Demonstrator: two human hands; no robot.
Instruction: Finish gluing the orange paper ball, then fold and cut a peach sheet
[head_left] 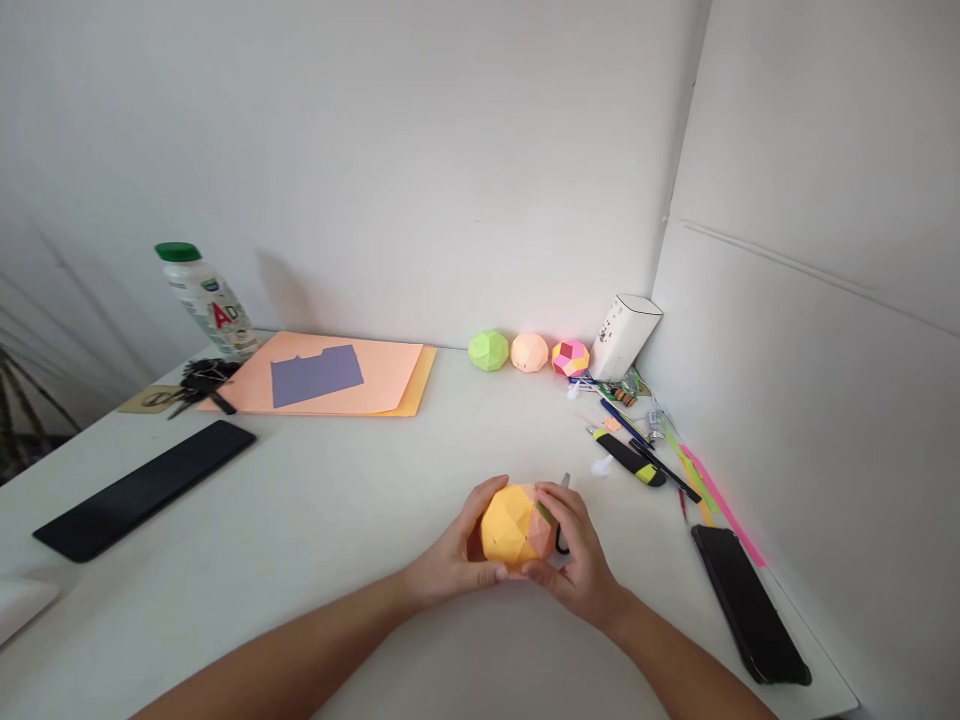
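A faceted paper ball (511,528), yellow with peach and a bit of green on its right side, is held between both hands above the front of the white table. My left hand (460,548) is closed around its left side, thumb at the bottom front. From the right, my right hand (579,555) grips it with fingers on top and thumb below. Partly hidden behind the right hand lies a pair of scissors (565,482); only a blade tip and some black handle show. Three smaller faceted balls, green (488,351), peach (529,352) and pink-yellow (571,357), sit by the wall.
Peach paper sheets (390,375) bear a purple cut piece (317,377) at back left, near a bottle (214,300) and keys (206,380). A black slab (146,490) lies left. Along the right wall are a white box (625,338), a utility knife (628,458) and a phone (750,605).
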